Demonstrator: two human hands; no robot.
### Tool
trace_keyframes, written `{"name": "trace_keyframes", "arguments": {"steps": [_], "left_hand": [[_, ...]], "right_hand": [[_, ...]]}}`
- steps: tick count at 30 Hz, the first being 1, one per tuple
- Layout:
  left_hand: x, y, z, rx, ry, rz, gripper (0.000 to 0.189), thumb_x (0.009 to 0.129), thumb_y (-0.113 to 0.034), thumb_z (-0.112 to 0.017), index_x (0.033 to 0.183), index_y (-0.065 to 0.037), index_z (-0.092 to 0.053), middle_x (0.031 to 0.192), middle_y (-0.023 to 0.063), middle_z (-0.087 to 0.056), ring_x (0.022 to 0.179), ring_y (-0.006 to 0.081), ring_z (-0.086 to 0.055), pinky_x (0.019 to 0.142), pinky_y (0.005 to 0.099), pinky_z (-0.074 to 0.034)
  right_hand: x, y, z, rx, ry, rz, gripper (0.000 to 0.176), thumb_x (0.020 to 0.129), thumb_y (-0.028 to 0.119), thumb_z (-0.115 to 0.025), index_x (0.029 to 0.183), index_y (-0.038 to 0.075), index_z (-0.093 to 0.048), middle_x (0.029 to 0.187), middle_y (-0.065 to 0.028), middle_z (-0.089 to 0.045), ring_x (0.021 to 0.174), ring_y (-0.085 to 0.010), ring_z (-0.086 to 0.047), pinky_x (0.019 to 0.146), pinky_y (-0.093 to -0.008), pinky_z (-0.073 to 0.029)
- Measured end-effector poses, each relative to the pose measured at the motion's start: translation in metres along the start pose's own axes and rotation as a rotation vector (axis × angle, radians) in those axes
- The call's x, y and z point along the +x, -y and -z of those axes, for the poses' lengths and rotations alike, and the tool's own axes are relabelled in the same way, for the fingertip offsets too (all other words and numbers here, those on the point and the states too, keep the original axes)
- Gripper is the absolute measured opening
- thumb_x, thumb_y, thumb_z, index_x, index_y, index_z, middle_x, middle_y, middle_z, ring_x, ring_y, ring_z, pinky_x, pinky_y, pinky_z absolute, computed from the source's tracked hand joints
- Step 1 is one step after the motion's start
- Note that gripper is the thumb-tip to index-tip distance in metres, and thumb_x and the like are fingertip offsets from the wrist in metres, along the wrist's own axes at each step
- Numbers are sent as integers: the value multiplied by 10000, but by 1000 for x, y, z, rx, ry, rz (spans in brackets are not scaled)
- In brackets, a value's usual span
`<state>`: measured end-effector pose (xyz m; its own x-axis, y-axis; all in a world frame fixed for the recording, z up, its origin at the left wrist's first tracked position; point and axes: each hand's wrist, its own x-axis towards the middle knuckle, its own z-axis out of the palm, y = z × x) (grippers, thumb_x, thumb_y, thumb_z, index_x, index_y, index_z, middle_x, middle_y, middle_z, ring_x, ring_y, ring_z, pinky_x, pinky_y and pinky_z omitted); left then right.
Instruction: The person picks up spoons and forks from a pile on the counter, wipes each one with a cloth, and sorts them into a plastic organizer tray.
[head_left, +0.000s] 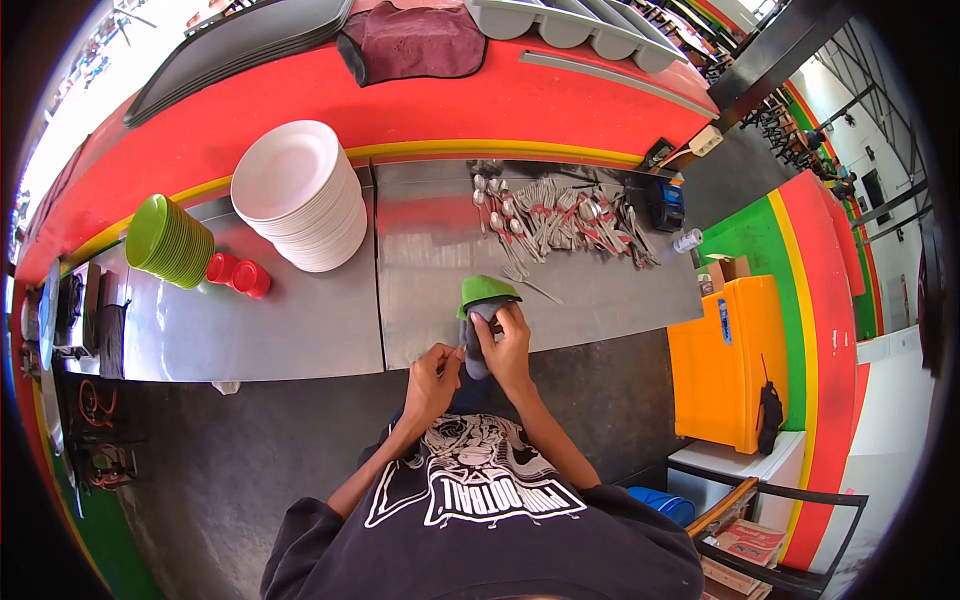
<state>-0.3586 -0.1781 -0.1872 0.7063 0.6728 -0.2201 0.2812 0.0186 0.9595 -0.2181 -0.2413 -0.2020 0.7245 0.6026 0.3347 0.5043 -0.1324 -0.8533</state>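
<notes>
My right hand [506, 350] is closed around a green and dark grey cloth [490, 290], folded or pouch-like, over the front edge of the steel table. Beside it, my left hand [434, 382] is pinched shut on a thin silvery piece of cutlery [462, 334], whose upper end runs up to the cloth. The fingers hide most of that piece, so its exact kind does not show. Just beyond the cloth, a few forks [532, 283] lie apart from a large loose pile of spoons and forks [570, 218].
White plates [290, 175] stand in a tall stack, left of it green bowls [165, 240] and red cups [240, 274]. Behind the steel table [300, 340] runs a red ledge with a grey cutlery tray [580, 25] and maroon cloth [415, 45]. An orange bin [715, 370] stands right.
</notes>
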Motion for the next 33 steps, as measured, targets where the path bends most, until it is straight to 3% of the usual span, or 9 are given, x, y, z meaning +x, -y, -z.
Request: {"name": "trace_keyframes", "arguments": {"steps": [4,10,15,21,25,26,29,30,33], "left_hand": [[7,13,-12,-94,-116,-2,329,1017,-234,-487,860,34,-594,580,27,-529,496,72,-465,459,262,-356],[10,15,-10,-226,-209,26,507,1061,-390,-335,815,-7,-559,584,-27,-453,484,45,-402,419,226,-301],[12,15,-10,-232,-188,60,461,1059,-336,-382,774,-8,-537,573,-25,-434,481,47,-379,425,247,-300],[15,28,-7,-57,-132,17,393,1012,-277,-526,712,-26,-492,538,-33,-423,480,33,-357,421,254,-278],[11,12,-3,-49,-86,31,376,985,-263,-583,706,-27,-493,516,-32,-428,468,28,-352,418,250,-260],[11,12,-2,-66,-86,37,372,983,-262,-588,710,-26,-500,516,-31,-432,469,27,-353,419,246,-258],[9,13,2,-116,-81,60,362,980,-267,-594,725,-21,-522,516,-31,-438,468,24,-356,422,238,-255],[9,14,4,-130,-79,70,362,982,-274,-590,732,-19,-530,515,-32,-438,467,24,-356,422,237,-255],[7,12,7,-142,-92,75,373,992,-295,-570,749,-14,-548,514,-36,-432,467,23,-356,421,238,-257]], "right_hand": [[-6,4,-7,41,3,42,161,851,85,-683,941,-33,-619,886,-171,-597,788,-360,-609,678,-407,-478],[-22,31,-6,111,129,18,185,843,57,-690,1001,-28,-644,939,-155,-629,843,-295,-644,728,-357,-496],[-21,27,-1,91,129,75,209,823,43,-706,1010,-27,-644,967,-159,-632,883,-321,-640,753,-370,-498],[5,5,0,-60,-132,184,172,826,41,-708,967,-27,-637,959,-168,-620,846,-331,-629,715,-374,-493],[22,-3,6,-81,-274,173,143,832,35,-698,941,-32,-633,924,-155,-606,806,-284,-616,682,-354,-481],[27,-6,10,-126,-313,203,155,861,43,-685,989,-21,-625,912,-110,-611,819,-212,-618,695,-310,-485],[40,-10,19,242,-457,10,169,890,38,-658,1044,-13,-610,948,-94,-617,898,-194,-621,757,-309,-492],[43,-9,24,414,-442,-54,192,913,22,-633,1095,-17,-589,987,-40,-611,943,-122,-587,801,-276,-487],[37,0,37,540,-275,-67,213,912,6,-630,1117,-24,-581,1036,-45,-616,946,-116,-593,815,-265,-486]]}}
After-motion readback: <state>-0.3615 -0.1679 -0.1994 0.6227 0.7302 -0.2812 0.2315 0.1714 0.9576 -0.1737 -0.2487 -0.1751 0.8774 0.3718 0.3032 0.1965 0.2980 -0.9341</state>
